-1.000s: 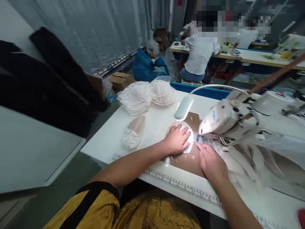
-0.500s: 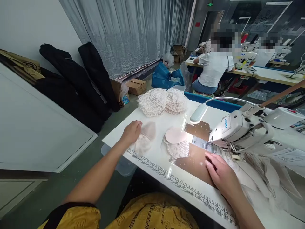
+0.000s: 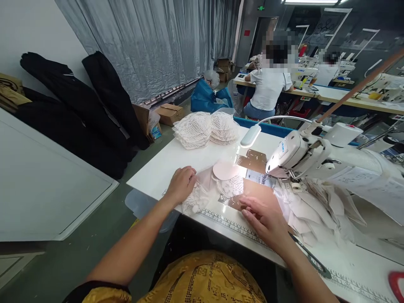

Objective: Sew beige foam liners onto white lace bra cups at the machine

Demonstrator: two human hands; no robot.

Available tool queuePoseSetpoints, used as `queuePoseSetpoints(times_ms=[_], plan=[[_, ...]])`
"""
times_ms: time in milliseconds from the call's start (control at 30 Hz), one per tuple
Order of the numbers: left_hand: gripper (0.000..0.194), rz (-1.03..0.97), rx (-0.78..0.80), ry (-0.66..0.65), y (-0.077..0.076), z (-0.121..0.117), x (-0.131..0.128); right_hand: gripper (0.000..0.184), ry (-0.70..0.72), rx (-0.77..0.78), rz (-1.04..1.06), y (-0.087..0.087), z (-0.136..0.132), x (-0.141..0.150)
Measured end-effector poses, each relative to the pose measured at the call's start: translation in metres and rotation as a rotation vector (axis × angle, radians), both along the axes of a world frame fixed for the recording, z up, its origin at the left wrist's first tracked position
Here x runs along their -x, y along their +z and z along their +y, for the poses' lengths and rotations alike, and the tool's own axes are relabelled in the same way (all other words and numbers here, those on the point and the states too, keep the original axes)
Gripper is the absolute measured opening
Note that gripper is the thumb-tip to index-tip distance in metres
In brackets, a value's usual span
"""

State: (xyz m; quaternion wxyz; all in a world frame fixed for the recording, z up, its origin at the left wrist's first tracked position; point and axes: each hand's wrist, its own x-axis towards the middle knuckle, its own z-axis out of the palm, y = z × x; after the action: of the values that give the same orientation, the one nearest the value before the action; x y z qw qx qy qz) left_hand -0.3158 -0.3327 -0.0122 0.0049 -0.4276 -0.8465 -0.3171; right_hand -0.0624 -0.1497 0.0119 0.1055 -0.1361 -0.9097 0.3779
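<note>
My left hand [image 3: 182, 185] is closed on the edge of a sheer mesh and white lace piece [image 3: 198, 198] at the table's front edge. Just right of that lies a lace cup piece [image 3: 232, 186] with a smooth pale pink oval pad [image 3: 224, 170] on top. Over the brown plate's near side hovers my right hand [image 3: 265, 216], fingers apart and holding nothing. The white sewing machine [image 3: 293, 151] stands beyond it, with a heap of pale fabric pieces [image 3: 318, 206] under and beside its needle area.
Stacked lace cups [image 3: 205, 129] sit at the table's back left. A small lamp [image 3: 251, 135] on a bent arm hangs over the brown plate [image 3: 261, 191]. A printed ruler [image 3: 233, 224] runs along the front edge. Dark scissors or a similar tool [image 3: 311, 256] lie by my right forearm. A co-worker [image 3: 267, 86] sits ahead.
My left hand left the lace cup piece, reached left to the mesh and lace piece and dragged it right, beside the cup piece. My right hand moved left and nearer me.
</note>
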Motion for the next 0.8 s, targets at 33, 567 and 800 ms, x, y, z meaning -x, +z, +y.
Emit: queuePoseSetpoints(times_ms=[33, 567, 800], plan=[[0.022, -0.008, -0.040, 0.027, 0.003, -0.003, -0.002, 0.037, -0.006, 0.028, 0.018, -0.001, -0.002, -0.001], [0.011, -0.130, -0.379, -0.494, 0.032, -0.004, -0.113, 0.025, -0.275, 0.961, 0.358, -0.010, -0.039, 0.035], [0.025, -0.143, -0.173, -0.531, 0.024, 0.049, -0.084, 0.016, -0.354, 1.166, 0.572, -0.014, -0.055, 0.019]])
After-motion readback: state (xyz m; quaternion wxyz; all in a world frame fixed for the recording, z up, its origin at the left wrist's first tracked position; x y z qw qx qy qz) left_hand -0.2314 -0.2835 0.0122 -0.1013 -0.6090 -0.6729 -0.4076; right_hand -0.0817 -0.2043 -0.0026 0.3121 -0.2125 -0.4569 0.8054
